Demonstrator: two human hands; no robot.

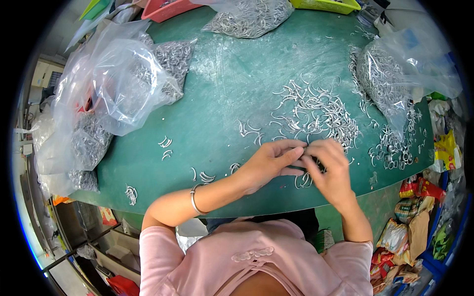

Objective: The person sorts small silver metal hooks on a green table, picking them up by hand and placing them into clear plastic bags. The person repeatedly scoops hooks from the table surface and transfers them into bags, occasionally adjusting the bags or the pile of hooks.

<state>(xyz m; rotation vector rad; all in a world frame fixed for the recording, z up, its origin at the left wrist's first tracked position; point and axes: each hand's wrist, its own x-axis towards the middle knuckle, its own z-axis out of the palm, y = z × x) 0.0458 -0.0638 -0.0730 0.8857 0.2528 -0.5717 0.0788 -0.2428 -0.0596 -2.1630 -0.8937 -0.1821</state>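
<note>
Here my left hand (269, 163) and right hand (331, 170) meet at the near edge of the green table (222, 89), fingertips pinched together on small curved metal clips (303, 165) held between them. One loose pile of clips (316, 116) lies just beyond my hands. Three clear bags of clips (249, 17) sit farther out, too many clips to count.

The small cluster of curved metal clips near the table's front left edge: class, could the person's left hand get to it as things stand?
Probably yes. The cluster lies on bare green table with nothing between it and the left hand, though that hand is pinching a piece together with the right hand.
</note>
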